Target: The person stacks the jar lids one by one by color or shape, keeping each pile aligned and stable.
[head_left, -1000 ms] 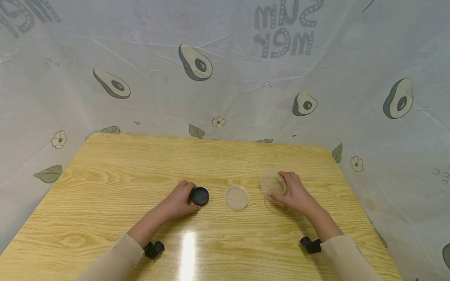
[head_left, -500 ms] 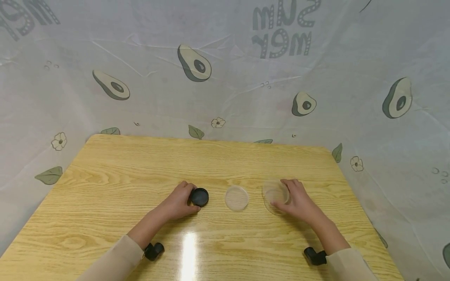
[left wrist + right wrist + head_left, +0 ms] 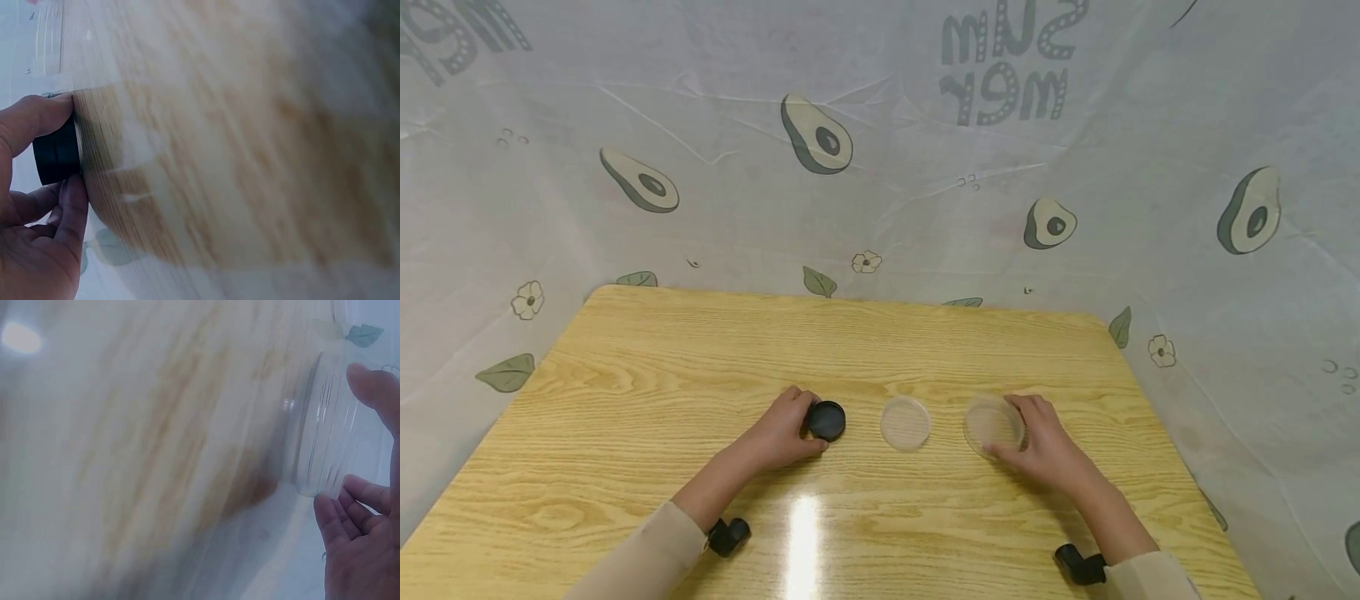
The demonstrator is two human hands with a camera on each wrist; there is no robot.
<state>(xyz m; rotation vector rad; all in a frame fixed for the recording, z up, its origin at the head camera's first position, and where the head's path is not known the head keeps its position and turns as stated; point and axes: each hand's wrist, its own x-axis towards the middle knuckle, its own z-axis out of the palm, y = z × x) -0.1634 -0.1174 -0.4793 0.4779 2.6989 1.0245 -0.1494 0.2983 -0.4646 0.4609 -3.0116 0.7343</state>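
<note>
My left hand holds a black, short round case with a raised rim; in the left wrist view, thumb and fingers grip the side of the black case. A clear round dish, like a petri dish, lies at the middle. To its right, my right hand pinches a clear round lid between thumb and fingers. That lid lines up over a second clear dish. From the right wrist, the clear walls of dish and lid overlap, with fingertips at the edge.
The wood-grain table extends around both hands. Behind it hangs a pale curtain printed with avocados and leaves. A bright light reflection lies on the table near the front. A black wrist camera is worn on the left arm, another on the right.
My right hand has moved toward me and slightly right with the clear lid, which now nearly coincides with the dish below. The left hand and black case have stayed put.
</note>
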